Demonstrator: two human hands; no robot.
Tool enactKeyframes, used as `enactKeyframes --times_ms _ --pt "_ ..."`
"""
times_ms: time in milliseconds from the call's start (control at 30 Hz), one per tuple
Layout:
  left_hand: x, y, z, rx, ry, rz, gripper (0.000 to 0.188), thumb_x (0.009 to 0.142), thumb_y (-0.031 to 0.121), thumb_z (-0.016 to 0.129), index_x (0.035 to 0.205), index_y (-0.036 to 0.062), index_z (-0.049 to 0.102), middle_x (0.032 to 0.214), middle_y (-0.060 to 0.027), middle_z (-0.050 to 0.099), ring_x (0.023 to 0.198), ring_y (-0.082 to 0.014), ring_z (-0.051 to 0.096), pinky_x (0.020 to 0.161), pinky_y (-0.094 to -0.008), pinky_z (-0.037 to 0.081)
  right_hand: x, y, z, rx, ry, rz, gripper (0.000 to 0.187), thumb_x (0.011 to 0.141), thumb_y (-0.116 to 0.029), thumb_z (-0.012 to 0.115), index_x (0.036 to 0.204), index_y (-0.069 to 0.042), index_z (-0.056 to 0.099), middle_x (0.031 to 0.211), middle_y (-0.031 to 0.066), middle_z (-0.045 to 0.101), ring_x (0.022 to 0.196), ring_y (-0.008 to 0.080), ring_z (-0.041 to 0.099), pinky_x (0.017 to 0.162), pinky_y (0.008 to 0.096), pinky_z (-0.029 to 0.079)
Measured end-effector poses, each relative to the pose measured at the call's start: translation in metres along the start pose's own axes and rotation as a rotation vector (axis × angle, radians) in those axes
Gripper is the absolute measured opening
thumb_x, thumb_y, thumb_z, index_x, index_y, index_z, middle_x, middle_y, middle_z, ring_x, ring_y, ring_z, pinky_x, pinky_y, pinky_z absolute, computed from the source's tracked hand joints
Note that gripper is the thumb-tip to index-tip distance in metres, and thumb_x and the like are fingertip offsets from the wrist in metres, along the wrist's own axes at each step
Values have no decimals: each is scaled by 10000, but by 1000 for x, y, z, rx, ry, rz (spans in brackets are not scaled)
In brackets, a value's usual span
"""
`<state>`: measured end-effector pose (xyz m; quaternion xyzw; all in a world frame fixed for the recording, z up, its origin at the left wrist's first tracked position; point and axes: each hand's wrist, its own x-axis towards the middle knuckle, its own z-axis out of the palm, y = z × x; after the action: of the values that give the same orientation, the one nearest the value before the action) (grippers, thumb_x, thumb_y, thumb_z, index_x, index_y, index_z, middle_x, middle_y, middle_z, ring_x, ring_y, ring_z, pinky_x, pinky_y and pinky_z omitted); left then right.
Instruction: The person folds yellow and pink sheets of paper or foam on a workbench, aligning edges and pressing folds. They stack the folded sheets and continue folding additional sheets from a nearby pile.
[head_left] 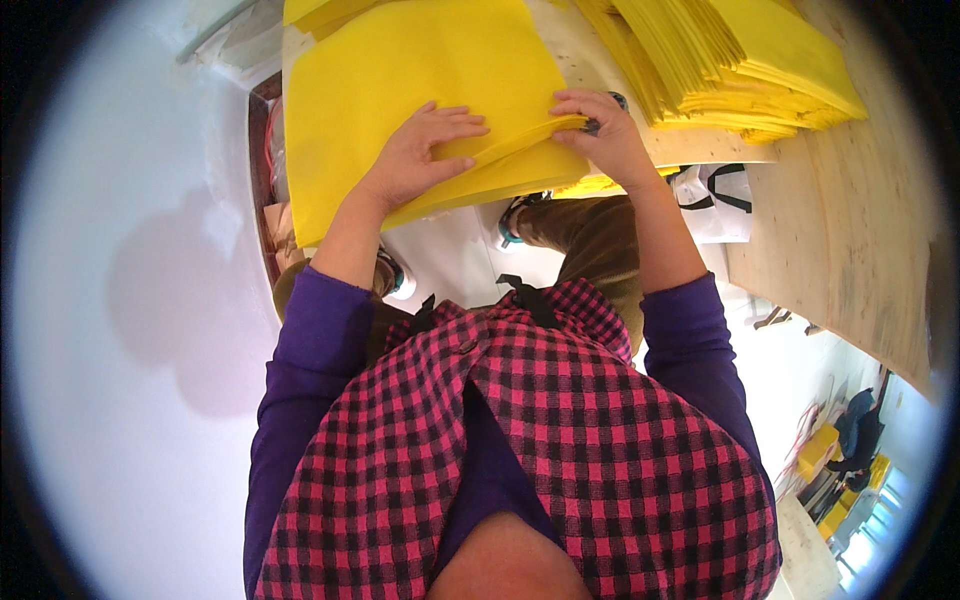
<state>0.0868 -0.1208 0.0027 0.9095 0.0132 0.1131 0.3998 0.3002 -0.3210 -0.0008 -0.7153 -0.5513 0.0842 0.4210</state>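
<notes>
A large yellow fabric sheet [430,90] lies over the wooden table in front of me, with its near edge hanging toward my lap. My left hand [425,150] rests flat on it, fingers stretched out and the thumb apart. At the sheet's right side, my right hand [605,135] pinches a folded-up edge between thumb and fingers. A small dark tool [592,127] is tucked in the right palm; dark parts show on both sides of the fingers, but its kind is mostly hidden.
Stacked folded yellow fabric pieces [740,70] lie on the wooden table [720,150] to the right. A white bag with black handles [715,205] is below the table edge. A pale wall [130,250] stands close on the left. Yellow items and clutter [835,450] sit at the far lower right.
</notes>
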Motion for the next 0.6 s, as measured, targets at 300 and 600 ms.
enactKeyframes --times_ms 300,600 --pt "0 -1 2 59 -3 28 416 797 233 675 1194 118 627 1299 -77 562 1300 -273 412 1153 -454 138 -1 -8 -4 127 -70 -32 327 621 77 693 917 -59 665 1020 65 658 1032 253 590 925 330 461" --pt "-1 3 1 13 83 28 389 843 268 655 1194 104 619 1296 -83 562 1315 -284 401 1147 -462 167 -2 -7 -4 17 -82 -137 254 654 55 660 886 -47 661 956 88 666 972 268 607 858 341 478"
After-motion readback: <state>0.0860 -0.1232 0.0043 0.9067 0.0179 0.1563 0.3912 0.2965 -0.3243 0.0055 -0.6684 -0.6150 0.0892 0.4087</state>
